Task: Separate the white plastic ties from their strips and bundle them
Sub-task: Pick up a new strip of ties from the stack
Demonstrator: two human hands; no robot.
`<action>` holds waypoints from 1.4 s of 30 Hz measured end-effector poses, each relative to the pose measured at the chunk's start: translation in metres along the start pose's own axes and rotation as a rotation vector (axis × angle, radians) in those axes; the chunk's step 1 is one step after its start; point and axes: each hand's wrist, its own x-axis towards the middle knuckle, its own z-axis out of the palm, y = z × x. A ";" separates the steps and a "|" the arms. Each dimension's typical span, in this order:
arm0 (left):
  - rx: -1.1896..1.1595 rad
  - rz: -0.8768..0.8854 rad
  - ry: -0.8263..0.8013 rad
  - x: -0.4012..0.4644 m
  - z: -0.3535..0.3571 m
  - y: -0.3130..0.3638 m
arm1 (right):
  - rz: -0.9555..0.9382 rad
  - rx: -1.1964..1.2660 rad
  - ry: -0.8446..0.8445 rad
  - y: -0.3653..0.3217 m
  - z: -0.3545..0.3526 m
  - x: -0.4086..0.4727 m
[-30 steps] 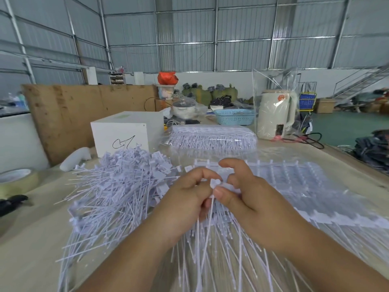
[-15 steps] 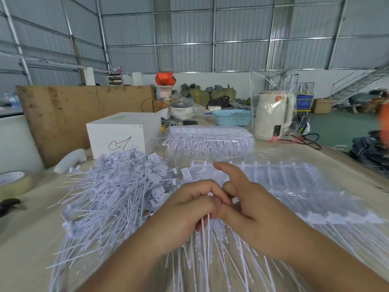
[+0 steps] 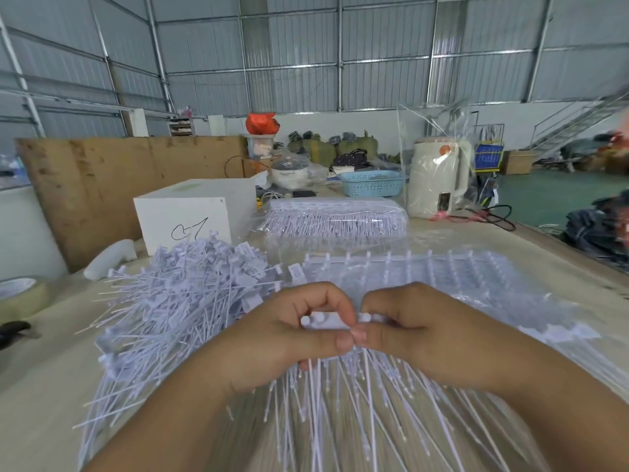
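Left hand: we are seeing our left hand [image 3: 286, 338] curling its fingers and thumb around the head end of the strip of ties [image 3: 328, 323]; the grip is tight.
Right hand: our right hand [image 3: 422, 335] is pinching the same strip from the 3 o'clock side, thumb tips nearly meeting.
Strip axis: the strip is running 9 to 3 o'clock between the hands, and its thin tails are fanning down toward 6 o'clock over the desk [image 3: 41, 386].
Loose ties: a heap of separated ties [image 3: 177, 301] is lying at 10 o'clock, just beside the left hand.
Uncut strips: more flat strips [image 3: 476, 284] are lying at 1 o'clock behind the right hand.
Farther back: a wrapped pack of ties [image 3: 335, 221] is sitting at 12 o'clock, a white box [image 3: 190, 212] at 11, a kettle [image 3: 437, 178] at 1.
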 end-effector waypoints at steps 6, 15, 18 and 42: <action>-0.067 -0.029 -0.087 -0.003 0.000 0.005 | -0.005 0.069 -0.047 0.000 -0.001 0.001; -0.156 -0.057 -0.018 -0.004 0.002 0.007 | -0.039 0.188 -0.059 0.000 -0.001 0.002; -0.211 -0.019 0.077 -0.002 0.011 0.012 | -0.063 0.247 0.004 -0.003 0.000 0.002; -0.112 0.035 0.243 0.002 0.020 0.010 | -0.140 0.293 0.105 -0.001 0.012 0.004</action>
